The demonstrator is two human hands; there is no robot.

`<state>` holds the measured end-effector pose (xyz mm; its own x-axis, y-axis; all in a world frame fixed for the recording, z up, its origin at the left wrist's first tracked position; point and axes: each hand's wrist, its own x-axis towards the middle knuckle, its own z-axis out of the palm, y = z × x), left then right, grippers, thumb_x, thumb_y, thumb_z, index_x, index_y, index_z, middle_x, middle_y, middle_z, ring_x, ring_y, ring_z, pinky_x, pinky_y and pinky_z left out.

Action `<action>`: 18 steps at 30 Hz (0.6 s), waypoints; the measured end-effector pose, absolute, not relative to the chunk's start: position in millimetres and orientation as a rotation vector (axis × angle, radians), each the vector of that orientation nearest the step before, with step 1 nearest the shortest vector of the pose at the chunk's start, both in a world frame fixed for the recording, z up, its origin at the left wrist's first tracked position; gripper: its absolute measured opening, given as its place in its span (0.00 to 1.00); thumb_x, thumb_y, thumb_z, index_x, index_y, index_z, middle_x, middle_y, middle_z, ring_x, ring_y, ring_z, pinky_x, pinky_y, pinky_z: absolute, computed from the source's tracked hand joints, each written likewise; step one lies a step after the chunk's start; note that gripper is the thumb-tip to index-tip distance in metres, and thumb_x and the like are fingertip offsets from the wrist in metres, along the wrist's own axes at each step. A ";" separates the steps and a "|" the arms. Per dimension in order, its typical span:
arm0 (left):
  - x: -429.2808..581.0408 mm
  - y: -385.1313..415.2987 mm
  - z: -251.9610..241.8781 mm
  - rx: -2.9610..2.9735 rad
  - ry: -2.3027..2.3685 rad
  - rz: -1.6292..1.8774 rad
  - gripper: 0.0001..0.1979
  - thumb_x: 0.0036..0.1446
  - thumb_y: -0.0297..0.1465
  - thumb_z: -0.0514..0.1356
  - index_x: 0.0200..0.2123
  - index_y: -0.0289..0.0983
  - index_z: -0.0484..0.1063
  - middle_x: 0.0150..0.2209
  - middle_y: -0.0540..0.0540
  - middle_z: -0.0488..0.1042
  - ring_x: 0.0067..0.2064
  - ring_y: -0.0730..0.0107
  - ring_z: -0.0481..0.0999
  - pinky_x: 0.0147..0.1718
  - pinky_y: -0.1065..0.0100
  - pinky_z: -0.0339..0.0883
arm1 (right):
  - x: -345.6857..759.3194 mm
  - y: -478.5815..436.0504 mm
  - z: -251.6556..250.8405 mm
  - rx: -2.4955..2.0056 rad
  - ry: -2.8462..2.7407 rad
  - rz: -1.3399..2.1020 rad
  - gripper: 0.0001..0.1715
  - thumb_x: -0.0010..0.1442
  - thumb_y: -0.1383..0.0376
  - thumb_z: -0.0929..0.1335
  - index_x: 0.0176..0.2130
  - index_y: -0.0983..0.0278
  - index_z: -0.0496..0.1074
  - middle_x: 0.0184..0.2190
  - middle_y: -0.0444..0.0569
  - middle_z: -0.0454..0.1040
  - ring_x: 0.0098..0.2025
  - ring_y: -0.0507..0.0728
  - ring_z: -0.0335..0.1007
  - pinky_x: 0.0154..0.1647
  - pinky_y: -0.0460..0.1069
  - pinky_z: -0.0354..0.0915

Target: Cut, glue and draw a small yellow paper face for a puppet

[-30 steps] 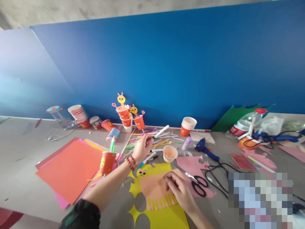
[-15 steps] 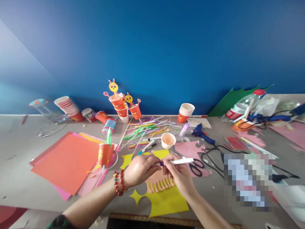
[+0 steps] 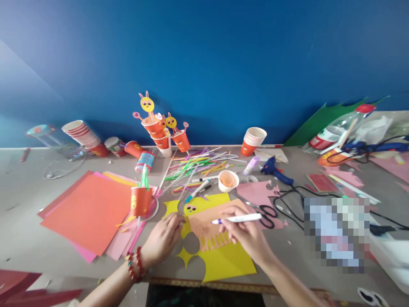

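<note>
My right hand [image 3: 247, 236] grips a white marker [image 3: 239, 218] that lies level, its purple tip pointing left just above a peach paper cutout [image 3: 204, 228] with a fringed lower edge. The cutout lies on a yellow sheet [image 3: 226, 266] with round holes cut from it and a small drawn face. My left hand [image 3: 162, 238], with a red bead bracelet at the wrist, rests at the yellow sheet's left edge. Its fingers are curled together, and what they hold is hidden.
Black scissors [image 3: 266, 211] lie on pink paper just right of the marker. A small cup [image 3: 228, 181], loose straws [image 3: 194, 168], a blue glue gun [image 3: 275, 168] and cup stacks [image 3: 252, 140] sit farther back. An orange cup [image 3: 139, 200] and orange sheets [image 3: 86, 213] lie left.
My left hand brought the marker from the straw pile to my right hand. The two hands then drew apart, the right keeping the marker with its tip bare, the left moving down-left.
</note>
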<state>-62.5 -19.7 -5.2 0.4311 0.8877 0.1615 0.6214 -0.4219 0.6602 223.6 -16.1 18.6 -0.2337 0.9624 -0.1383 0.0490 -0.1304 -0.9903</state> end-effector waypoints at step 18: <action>-54.6 -13.9 -20.9 2.741 1.030 0.567 0.16 0.66 0.26 0.52 0.49 0.43 0.77 0.46 0.41 0.77 0.46 0.58 0.73 0.45 0.58 0.69 | 175.4 -12.5 -10.0 -1.171 -1.810 1.140 0.12 0.62 0.64 0.63 0.26 0.59 0.62 0.21 0.40 0.66 0.23 0.52 0.62 0.25 0.45 0.57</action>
